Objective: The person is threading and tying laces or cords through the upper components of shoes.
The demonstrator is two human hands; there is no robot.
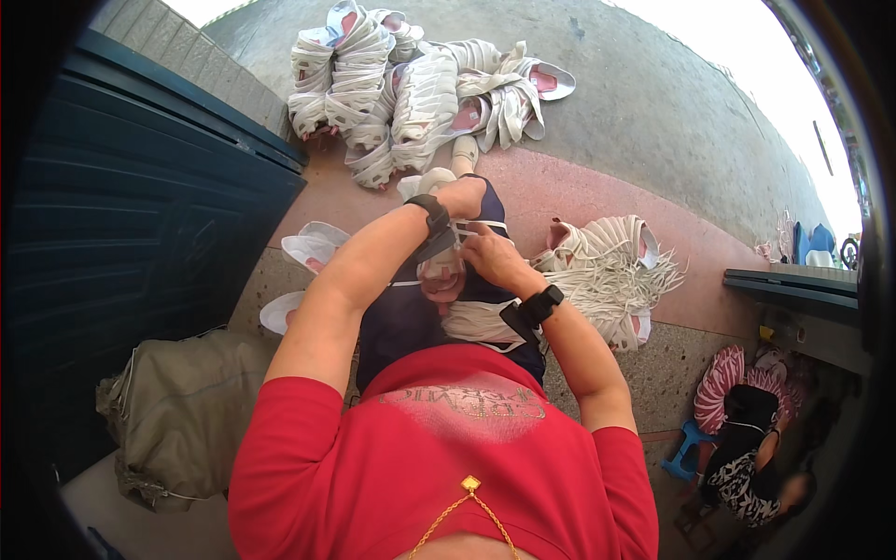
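White, pink-lined shoe upper (443, 270) on the lap, just below the two hands, with a narrow white lace (461, 230) at the right fingertips.
It rests over dark navy trousers (401, 322); the right hand (501, 260) appears to pinch the lace between thumb and finger, while the left hand (464, 198) bends away beyond it, its fingertips hidden, so I cannot tell whether they grip anything. Should the right pinch loosen, the thin lace could slip free; should the left hand give no support, a pull might twist the upper or slide it off the lap. The heap of white strappy uppers with fringed loose lace ends (611, 271), near the right forearm, could tangle if a sleeve-bare arm or wristband (534, 310) dragged across it.
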